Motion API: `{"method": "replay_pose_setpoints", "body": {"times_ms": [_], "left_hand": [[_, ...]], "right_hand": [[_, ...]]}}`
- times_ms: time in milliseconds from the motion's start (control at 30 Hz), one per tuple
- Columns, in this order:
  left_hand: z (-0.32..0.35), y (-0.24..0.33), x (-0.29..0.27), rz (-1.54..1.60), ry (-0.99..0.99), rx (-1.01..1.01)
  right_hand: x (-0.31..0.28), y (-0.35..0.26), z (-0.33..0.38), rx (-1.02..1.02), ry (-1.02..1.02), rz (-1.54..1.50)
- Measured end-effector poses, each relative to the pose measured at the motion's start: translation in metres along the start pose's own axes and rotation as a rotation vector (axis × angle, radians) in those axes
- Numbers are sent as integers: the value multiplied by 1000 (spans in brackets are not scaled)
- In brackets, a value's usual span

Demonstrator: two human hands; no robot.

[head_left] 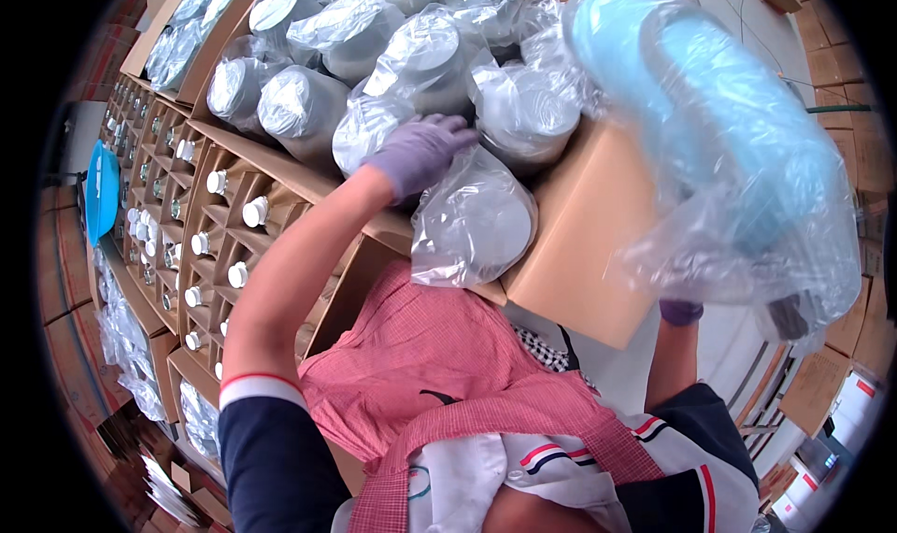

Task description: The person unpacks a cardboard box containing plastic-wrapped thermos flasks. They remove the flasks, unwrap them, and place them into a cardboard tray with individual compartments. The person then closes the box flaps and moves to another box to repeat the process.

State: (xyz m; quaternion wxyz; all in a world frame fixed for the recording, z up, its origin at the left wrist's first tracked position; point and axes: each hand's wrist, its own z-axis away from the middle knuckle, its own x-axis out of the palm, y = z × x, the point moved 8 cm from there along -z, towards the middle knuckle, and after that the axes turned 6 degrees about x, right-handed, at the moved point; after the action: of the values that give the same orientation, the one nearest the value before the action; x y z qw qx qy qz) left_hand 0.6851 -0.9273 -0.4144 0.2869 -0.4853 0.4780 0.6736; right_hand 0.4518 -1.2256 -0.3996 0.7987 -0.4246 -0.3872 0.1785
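Note:
In a large cardboard box (pixel 598 225) stand several grey cylinders (pixel 304 108), each in clear plastic. My left hand (pixel 420 155), in a purple glove, lies among them with its fingers curled at the plastic of the nearest wrapped cylinder (pixel 481 225). That cylinder leans at the box's near edge; my thumb is hidden. On the right, my right hand (pixel 681 311), also gloved, supports a big light blue rounded object (pixel 747 141) in loose clear plastic. The wrap covers most of this hand. The blue object is raised beside the box and somewhat blurred; its exact kind is unclear.
To the left, divided cartons (pixel 210 243) hold several white-capped bottles (pixel 254 212). A blue basin (pixel 102 194) sits beyond them. Another carton of wrapped pieces (pixel 192 42) stands at the far left, and stacked cardboard boxes (pixel 832 71) line the right side.

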Motion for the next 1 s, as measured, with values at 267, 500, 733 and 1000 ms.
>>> {"method": "replay_pose_setpoints", "body": {"times_ms": [267,500,733,1000], "left_hand": [[-24,-23,93,-365,-525,30],[112,-30,-164,-20,38,-224],[441,-27,-253,226,981,-744],[599,35,-144,693,1495,-982]], "right_hand": [[-8,16,16,73,4,188],[120,-31,48,-126,-505,668],[212,-36,81,-162,-941,920],[252,-26,-5,-336,-1161,1578]]}}
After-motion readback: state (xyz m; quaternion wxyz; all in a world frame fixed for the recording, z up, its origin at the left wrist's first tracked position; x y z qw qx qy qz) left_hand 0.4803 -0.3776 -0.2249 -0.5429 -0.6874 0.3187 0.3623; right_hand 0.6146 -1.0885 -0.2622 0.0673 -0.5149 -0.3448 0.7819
